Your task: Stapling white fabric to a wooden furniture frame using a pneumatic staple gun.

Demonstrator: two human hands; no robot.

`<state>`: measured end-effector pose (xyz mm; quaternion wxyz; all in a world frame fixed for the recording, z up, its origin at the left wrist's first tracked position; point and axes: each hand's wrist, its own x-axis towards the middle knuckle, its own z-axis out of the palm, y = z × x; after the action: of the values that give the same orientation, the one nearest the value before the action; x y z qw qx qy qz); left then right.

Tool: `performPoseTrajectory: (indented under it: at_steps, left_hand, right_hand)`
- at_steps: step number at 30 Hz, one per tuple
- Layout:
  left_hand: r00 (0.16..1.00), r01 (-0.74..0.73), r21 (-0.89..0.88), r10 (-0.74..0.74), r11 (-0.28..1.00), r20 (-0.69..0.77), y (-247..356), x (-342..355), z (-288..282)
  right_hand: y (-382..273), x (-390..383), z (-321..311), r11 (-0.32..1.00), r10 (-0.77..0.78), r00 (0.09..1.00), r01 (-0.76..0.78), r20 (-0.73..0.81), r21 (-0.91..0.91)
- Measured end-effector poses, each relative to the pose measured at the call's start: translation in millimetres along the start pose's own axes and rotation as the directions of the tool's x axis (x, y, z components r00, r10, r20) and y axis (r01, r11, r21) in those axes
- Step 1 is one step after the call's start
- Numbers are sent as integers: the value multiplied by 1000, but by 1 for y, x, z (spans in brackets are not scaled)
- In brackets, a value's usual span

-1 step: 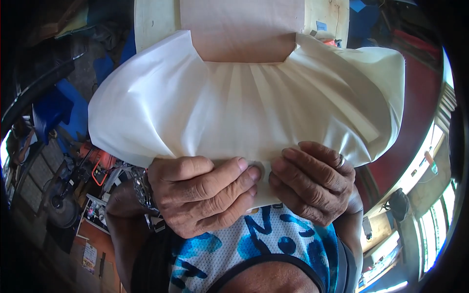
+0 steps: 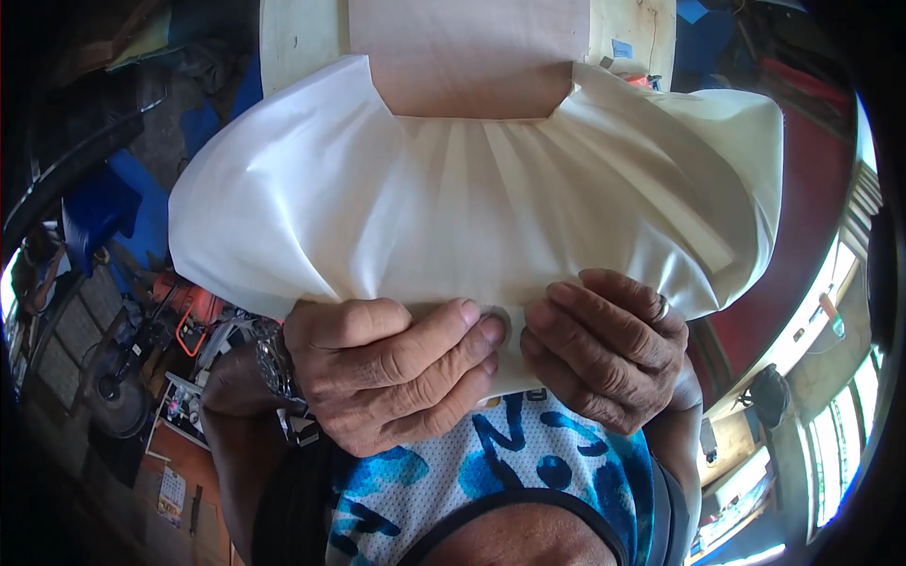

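A sheet of smooth white upholstery-like material [image 2: 462, 208] spreads across the middle, with folds fanning from its far edge toward my hands. Its far edge has a squared notch, where a pinkish-tan board or panel [image 2: 472, 47] shows. My left hand [image 2: 392, 373], with a metal watch at the wrist, is closed on the sheet's near edge. My right hand [image 2: 609, 354], wearing a ring, grips the same edge a short way to the right. Both sets of fingers are bent over the material, and the thumbs are mostly hidden. Between the hands a strip of the sheet hangs down.
A pale wooden board [image 2: 302, 47] lies beneath the panel. On the right is a dark red surface [image 2: 802, 198]. At left stand a blue plastic chair-like thing [image 2: 104, 212], an orange-red machine [image 2: 193, 302] and a dark round fan-like thing [image 2: 118, 396].
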<state>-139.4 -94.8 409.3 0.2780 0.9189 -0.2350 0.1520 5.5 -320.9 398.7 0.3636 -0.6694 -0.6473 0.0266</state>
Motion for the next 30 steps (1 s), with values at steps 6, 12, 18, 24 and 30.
performPoseTrajectory:
  at_steps: [6,12,18,24,30]
  left_hand:
    - [983,-130,183,151,974,-108,0,-12,15]
    - [993,-114,172,109,978,40,9,-16,9]
    - [982,-171,224,149,960,112,16,-16,5]
    - [978,-206,258,192,944,77,30,-6,10]
    - [980,-192,266,198,945,4,61,-13,21]
  right_hand:
    - [-6,-11,10,986,-89,994,79,-59,-150]
    - [-13,-15,6,972,-55,998,48,-21,-229]
    - [-59,-73,50,954,141,814,-265,-564,-143]
    - [-79,-100,130,409,911,318,-630,-262,660]
    - [-78,-94,128,373,928,271,-668,-256,644]
